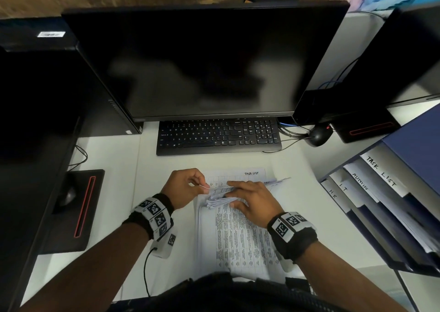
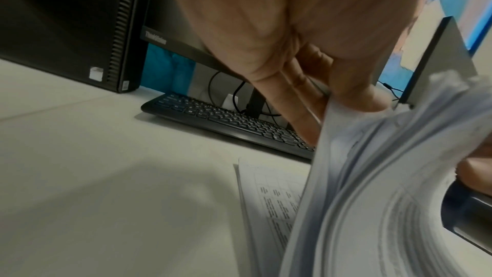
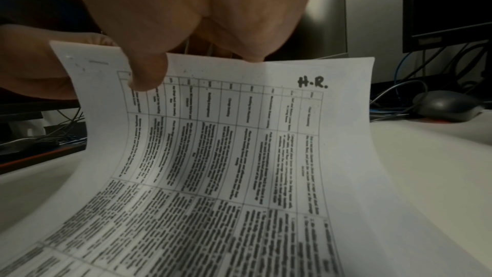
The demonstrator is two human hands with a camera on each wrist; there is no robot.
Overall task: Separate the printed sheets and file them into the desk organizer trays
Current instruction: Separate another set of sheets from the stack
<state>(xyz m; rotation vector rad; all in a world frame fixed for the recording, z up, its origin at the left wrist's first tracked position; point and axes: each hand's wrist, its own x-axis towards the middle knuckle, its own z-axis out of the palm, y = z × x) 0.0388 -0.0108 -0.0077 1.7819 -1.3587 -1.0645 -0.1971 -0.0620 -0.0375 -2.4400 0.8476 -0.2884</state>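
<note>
A stack of printed sheets (image 1: 238, 235) lies on the white desk in front of me, its far ends lifted and fanned. My left hand (image 1: 202, 185) pinches the edge of one raised sheet between thumb and forefinger; the left wrist view shows the curled sheets (image 2: 372, 176) beside its fingers (image 2: 293, 96). My right hand (image 1: 234, 192) holds the lifted bundle. In the right wrist view its thumb (image 3: 146, 71) presses on a sheet marked "H.R." (image 3: 239, 155), with the fingers behind. A sheet headed "TASK LIST" (image 1: 238, 174) lies flat underneath. The blue desk organizer (image 1: 409, 144) stands at the right, its trays labelled TASK LIST, ADMIN, IT and HR.
A black keyboard (image 1: 219, 136) sits just beyond the papers, below a dark monitor (image 1: 202, 61). A mouse (image 1: 319, 135) with cables lies to the keyboard's right. At the left stand a black computer tower (image 1: 35, 97) and a mouse pad with another mouse (image 1: 67, 195).
</note>
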